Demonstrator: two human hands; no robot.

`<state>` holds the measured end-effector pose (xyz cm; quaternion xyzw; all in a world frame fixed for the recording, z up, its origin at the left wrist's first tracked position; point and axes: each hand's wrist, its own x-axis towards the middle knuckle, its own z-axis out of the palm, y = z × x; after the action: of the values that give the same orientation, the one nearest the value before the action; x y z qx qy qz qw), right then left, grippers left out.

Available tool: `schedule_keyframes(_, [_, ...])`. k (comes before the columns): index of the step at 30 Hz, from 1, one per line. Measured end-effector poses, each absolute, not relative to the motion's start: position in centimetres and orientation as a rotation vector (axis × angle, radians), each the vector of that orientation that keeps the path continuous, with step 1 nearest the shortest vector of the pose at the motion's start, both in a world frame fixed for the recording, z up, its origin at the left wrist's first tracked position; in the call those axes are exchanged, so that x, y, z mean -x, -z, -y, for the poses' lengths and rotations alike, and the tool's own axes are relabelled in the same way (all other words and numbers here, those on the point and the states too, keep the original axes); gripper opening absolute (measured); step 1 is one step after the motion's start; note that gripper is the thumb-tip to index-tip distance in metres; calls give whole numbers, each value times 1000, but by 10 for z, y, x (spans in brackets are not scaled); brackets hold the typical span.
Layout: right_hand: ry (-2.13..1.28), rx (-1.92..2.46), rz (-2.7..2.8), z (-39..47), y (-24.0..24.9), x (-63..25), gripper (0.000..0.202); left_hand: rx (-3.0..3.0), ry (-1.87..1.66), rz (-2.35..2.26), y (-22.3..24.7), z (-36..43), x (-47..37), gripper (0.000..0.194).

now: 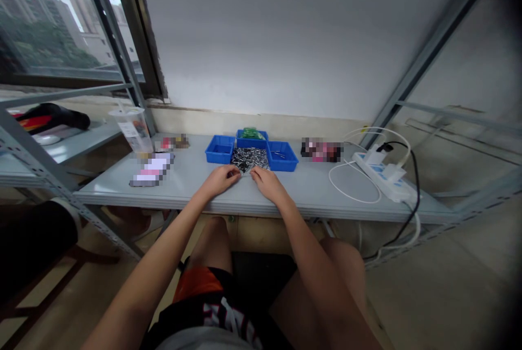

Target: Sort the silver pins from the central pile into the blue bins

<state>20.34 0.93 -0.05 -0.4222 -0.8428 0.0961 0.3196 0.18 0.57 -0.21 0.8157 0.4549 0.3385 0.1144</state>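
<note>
A heap of small shiny metal pieces, which look like screws (249, 157), lies on the grey tabletop (191, 181). Just in front of it, my left hand (222, 179) rests on the table with its fingers pinched together. My right hand (266, 181) faces it, its fingers also closed. Something pale and tiny shows between the fingertips, too small to name. Around the heap stand three blue bins: the left bin (209, 155), the back bin (264, 142) with green packets (250, 133) in it, and the right bin (281, 166) with a few metal pieces inside.
At the left stand a plastic drink cup (132, 127) and a blurred phone (153, 169). A power strip (381, 176) with plugs and looping cables (354, 198) lies at the right. Metal shelf posts (440, 29) flank the table, with a wall behind.
</note>
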Motion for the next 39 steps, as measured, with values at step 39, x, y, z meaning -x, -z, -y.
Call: schedule_keyframes(39, [-285, 1047, 2142, -10, 5, -204, 20, -2415, -935, -1292, -5, -1, -4, 35])
